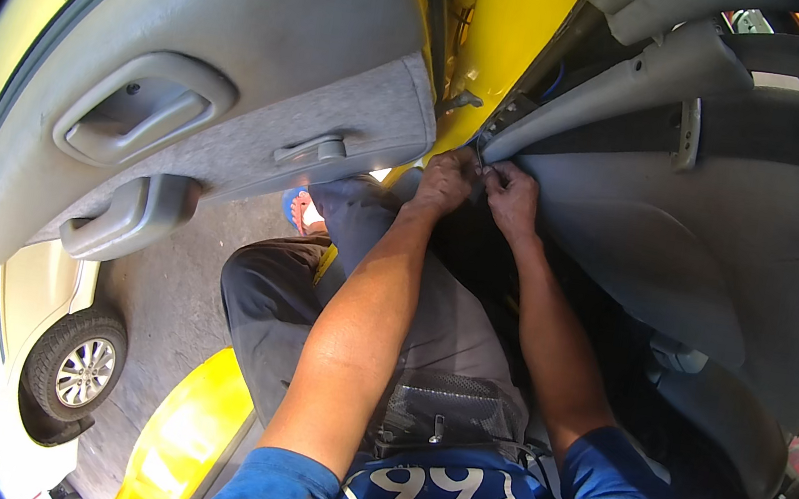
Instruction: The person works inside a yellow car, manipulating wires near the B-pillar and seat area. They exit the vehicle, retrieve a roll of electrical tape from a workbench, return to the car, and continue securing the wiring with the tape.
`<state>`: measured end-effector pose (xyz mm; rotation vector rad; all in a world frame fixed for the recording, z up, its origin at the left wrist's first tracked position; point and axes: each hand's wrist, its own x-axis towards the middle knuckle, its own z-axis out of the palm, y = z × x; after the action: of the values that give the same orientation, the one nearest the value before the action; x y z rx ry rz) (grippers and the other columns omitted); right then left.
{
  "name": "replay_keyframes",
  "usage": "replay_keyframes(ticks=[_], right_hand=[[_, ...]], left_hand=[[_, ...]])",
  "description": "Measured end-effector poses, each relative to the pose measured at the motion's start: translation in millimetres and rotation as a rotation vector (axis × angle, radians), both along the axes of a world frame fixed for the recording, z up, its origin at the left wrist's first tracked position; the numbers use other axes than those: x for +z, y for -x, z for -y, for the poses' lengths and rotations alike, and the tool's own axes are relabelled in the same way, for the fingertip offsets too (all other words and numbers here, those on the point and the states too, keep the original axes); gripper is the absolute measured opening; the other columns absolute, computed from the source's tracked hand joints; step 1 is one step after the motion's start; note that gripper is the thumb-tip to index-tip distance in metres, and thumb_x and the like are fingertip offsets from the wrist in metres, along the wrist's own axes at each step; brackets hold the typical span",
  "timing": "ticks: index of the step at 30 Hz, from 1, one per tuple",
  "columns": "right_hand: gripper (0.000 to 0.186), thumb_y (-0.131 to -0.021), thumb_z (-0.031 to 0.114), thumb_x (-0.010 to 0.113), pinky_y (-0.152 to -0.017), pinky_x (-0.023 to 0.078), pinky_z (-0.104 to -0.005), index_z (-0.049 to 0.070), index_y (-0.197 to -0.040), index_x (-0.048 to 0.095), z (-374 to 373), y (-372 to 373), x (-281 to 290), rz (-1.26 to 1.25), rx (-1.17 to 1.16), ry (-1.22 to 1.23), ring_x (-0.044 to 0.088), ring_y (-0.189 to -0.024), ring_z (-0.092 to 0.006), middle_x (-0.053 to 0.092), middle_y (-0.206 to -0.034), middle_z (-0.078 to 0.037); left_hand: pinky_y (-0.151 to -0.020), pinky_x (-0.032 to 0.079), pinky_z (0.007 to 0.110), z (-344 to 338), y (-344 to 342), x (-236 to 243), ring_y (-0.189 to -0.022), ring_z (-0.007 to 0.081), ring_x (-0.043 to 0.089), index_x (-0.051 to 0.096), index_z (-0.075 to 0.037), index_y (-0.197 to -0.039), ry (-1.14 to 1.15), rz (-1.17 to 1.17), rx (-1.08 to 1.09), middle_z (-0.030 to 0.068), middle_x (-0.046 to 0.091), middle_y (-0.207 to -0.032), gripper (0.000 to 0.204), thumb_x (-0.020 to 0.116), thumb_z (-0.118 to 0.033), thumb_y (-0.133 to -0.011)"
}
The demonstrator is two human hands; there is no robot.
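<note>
Two bare hands at work in a car's doorway; clock directions are taken from where the hands meet. The left hand (443, 185) and right hand (513, 202) come together nearly touching, fingers curled inward with little gap showing. A thin dark piece (480, 153) lies between the fingertips, but whether either hand grips it cannot be told. A long grey trim strip (622, 92) slants away toward 2 o'clock, its lower end just beside the right hand. The yellow door frame (510, 22) rises at 12 o'clock; a broad grey panel (653, 243) fills 4 o'clock. The car door (278, 22) stands wide at 9 o'clock — presumably to give the arms room — and the hands' closeness suggests one steadies while the other manipulates.
</note>
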<state>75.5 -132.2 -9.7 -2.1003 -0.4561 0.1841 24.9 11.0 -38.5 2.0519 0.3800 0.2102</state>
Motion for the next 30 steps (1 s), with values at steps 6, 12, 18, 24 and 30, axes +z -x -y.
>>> replay_keyframes(ticks=[6,12,18,24,30], right_hand=[[0.021,-0.094,0.018,0.061,-0.067,0.054,-0.0353,0.0,-0.098,0.071,-1,-10,-8,-0.799,-0.139,-0.292,0.066,-0.072,-0.0151,0.065,-0.077,-0.009],[0.014,-0.093,0.006,0.06,-0.072,0.055,-0.0358,0.002,-0.104,0.067,11,-1,-14,-0.371,-0.043,-0.272,0.067,-0.085,-0.0182,0.064,-0.087,-0.009],[0.018,-0.088,0.002,0.066,-0.08,0.056,-0.0381,0.007,-0.106,0.067,25,2,-20,0.431,0.134,0.015,0.067,-0.091,-0.032,0.067,-0.104,-0.011],[0.023,-0.082,0.0,0.07,-0.082,0.056,-0.0391,0.009,-0.104,0.07,28,-3,-11,0.621,0.256,0.075,0.067,-0.094,-0.0301,0.067,-0.106,-0.008],[0.025,-0.079,-0.002,0.072,-0.081,0.056,-0.038,0.009,-0.102,0.071,28,-5,-7,0.649,0.271,0.09,0.066,-0.092,-0.0292,0.068,-0.106,-0.008]], left_hand=[[-0.082,0.05,0.042,0,0,2,-0.089,0.0374,0.065,0.067,-0.006,-0.092,0.04,0.015,0.008,0.018,0.069,-0.09,0.01,0.068,-0.014,-0.087],[-0.087,0.05,0.041,0,1,8,-0.096,0.0347,0.065,0.068,-0.007,-0.094,0.024,-0.079,0.012,0.0169,0.07,-0.096,0.014,0.067,-0.019,-0.088],[-0.095,0.048,0.039,-1,-2,5,-0.105,0.0361,0.064,0.069,-0.006,-0.101,0.035,-0.105,-0.031,0.0173,0.07,-0.105,0.02,0.067,-0.022,-0.089],[-0.101,0.047,0.038,-6,-3,15,-0.115,0.0344,0.063,0.069,-0.007,-0.112,-0.041,-0.218,-0.103,0.0174,0.069,-0.118,0.03,0.064,-0.027,-0.09],[-0.105,0.045,0.036,-7,-5,13,-0.121,0.0317,0.06,0.068,-0.007,-0.115,-0.021,-0.26,-0.151,0.0151,0.067,-0.124,0.031,0.06,-0.027,-0.093]])
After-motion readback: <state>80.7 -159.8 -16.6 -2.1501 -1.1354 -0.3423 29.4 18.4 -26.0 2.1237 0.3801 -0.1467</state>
